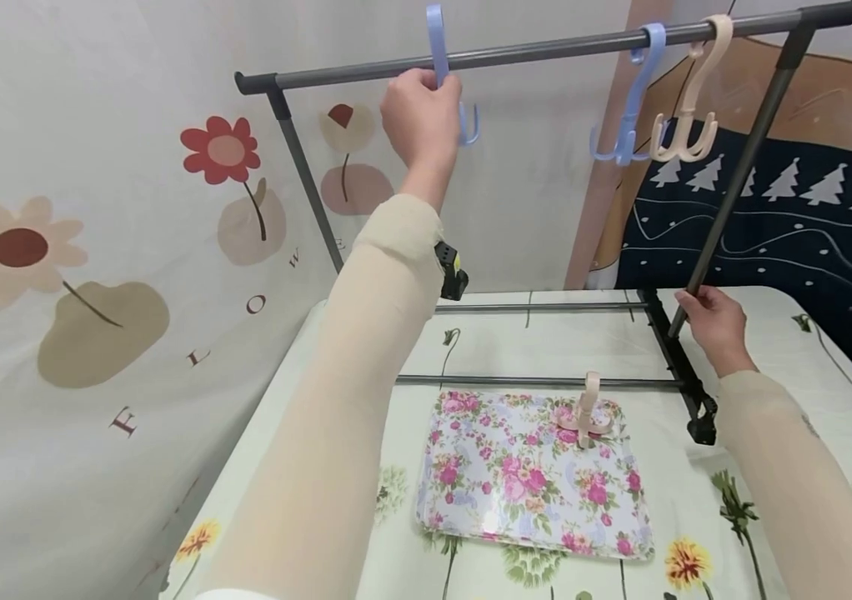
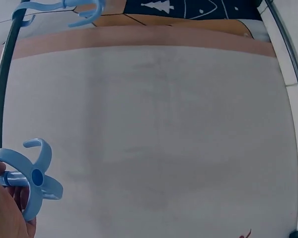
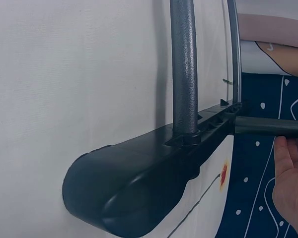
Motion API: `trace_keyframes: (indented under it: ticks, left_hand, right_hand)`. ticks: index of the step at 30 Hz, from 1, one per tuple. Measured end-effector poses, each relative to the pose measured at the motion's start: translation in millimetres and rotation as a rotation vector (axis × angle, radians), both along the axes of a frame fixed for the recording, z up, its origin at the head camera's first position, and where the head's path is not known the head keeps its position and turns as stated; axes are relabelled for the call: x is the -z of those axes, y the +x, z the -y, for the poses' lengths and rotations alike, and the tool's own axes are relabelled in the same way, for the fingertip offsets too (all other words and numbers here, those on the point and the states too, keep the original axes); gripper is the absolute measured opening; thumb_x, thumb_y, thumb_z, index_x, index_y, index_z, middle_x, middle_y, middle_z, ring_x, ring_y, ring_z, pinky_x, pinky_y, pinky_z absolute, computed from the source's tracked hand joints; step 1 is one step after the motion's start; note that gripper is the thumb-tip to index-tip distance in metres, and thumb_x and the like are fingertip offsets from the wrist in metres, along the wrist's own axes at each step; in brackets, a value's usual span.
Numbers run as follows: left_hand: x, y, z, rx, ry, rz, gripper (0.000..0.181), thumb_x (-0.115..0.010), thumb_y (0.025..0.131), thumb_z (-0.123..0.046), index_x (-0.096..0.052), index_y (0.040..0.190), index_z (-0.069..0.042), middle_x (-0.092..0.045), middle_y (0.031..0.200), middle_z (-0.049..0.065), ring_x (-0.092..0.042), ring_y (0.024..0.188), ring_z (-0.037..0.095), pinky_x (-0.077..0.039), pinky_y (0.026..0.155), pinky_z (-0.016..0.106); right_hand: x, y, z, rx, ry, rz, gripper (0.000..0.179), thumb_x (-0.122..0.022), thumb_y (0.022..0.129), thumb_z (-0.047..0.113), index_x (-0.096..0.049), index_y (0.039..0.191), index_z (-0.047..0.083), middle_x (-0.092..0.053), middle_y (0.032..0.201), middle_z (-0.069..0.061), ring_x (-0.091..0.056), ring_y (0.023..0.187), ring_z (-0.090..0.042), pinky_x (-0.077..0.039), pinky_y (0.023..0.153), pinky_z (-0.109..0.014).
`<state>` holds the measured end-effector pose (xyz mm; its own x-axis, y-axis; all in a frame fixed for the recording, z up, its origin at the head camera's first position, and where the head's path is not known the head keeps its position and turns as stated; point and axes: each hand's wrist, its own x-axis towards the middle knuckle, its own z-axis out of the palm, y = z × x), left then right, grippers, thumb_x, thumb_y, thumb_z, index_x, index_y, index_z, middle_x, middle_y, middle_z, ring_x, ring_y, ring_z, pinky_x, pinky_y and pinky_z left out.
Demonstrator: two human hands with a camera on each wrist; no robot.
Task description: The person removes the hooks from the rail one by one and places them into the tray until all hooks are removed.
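My left hand (image 1: 422, 117) grips a blue rotating hook hanger (image 1: 437, 37) by its stem, at the left part of the grey top rail (image 1: 546, 54). The hanger's curved top rises over the rail; its pronged end (image 2: 37, 176) pokes past my fingers in the left wrist view. Low on the rack's right upright post (image 1: 726, 192), my right hand (image 1: 719, 325) holds the tube just above the black base foot (image 1: 684, 375). Another blue hook hanger (image 1: 628, 125) and a beige hook hanger (image 1: 684, 133) hang side by side near the rail's right end.
A beige hook hanger (image 1: 585, 412) lies on a flat stack of floral sheets (image 1: 516, 475) in front of the rack. Two lower bars (image 1: 546, 382) cross between the rack's feet. Patterned curtains (image 1: 133, 167) stand behind and to the left of the flower-print table (image 1: 809, 400).
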<state>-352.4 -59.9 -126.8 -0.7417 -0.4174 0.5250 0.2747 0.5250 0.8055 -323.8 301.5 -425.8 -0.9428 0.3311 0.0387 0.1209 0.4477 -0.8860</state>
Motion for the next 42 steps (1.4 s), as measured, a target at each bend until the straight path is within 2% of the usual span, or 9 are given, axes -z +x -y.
trace_keyframes:
  ticks: [3,7,18,28,35,42]
  left_hand:
    - [0.7,1.2,1.5,0.011,0.034,0.012,0.017,-0.067,0.093,-0.023,-0.077,0.101,-0.012,-0.074,0.095,-0.003,-0.065,0.087,0.010,-0.048,0.075,0.021]
    - [2.9,3.3,3.6,0.035,0.057,-0.011,0.016,-0.069,0.092,-0.022,-0.077,0.101,-0.012,-0.073,0.094,-0.002,-0.064,0.087,0.009,-0.047,0.076,0.020]
    - [18.1,12.5,4.6,0.114,0.055,-0.034,0.017,-0.071,0.092,-0.024,-0.075,0.101,-0.009,-0.073,0.094,0.000,-0.066,0.087,0.010,-0.047,0.079,0.020]
    - [28.1,21.5,2.2,0.193,0.069,-0.030,0.017,-0.073,0.091,-0.022,-0.074,0.101,-0.008,-0.073,0.093,0.002,-0.066,0.086,0.010,-0.049,0.078,0.019]
    - [49.0,27.8,4.1,0.262,0.044,-0.037,0.017,-0.073,0.091,-0.020,-0.074,0.100,-0.005,-0.073,0.092,0.003,-0.066,0.086,0.011,-0.051,0.078,0.021]
    - [74.4,31.5,9.8,0.328,0.052,-0.032,0.017,-0.075,0.090,-0.019,-0.073,0.098,-0.004,-0.073,0.092,0.005,-0.067,0.085,0.013,-0.054,0.079,0.023]
  right_hand:
    - [0.0,0.3,0,0.002,0.004,0.000,0.065,-0.046,0.100,0.054,-0.051,0.138,0.002,-0.058,0.118,-0.004,-0.052,0.101,-0.016,-0.046,0.088,-0.038]
    - [1.3,-0.1,1,0.007,0.012,-0.016,0.062,-0.046,0.100,0.053,-0.053,0.135,0.002,-0.058,0.114,-0.004,-0.051,0.097,-0.015,-0.043,0.080,-0.030]
    - [5.8,-2.4,-2,0.003,0.005,-0.010,0.063,-0.046,0.100,0.054,-0.052,0.137,0.003,-0.057,0.113,-0.003,-0.054,0.100,-0.014,-0.046,0.094,-0.042]
    - [3.8,0.2,-1,0.007,-0.001,-0.018,0.062,-0.046,0.101,0.053,-0.052,0.136,0.003,-0.057,0.109,0.001,-0.053,0.110,-0.027,-0.045,0.084,-0.030]
    - [1.7,3.0,0,0.016,0.010,-0.022,0.060,-0.047,0.101,0.052,-0.053,0.135,0.003,-0.058,0.108,0.003,-0.052,0.095,-0.009,-0.044,0.082,-0.029]
    - [-0.2,1.1,2,0.015,0.000,-0.033,0.059,-0.048,0.101,0.051,-0.053,0.135,0.002,-0.057,0.107,0.002,-0.054,0.099,-0.013,-0.047,0.094,-0.040]
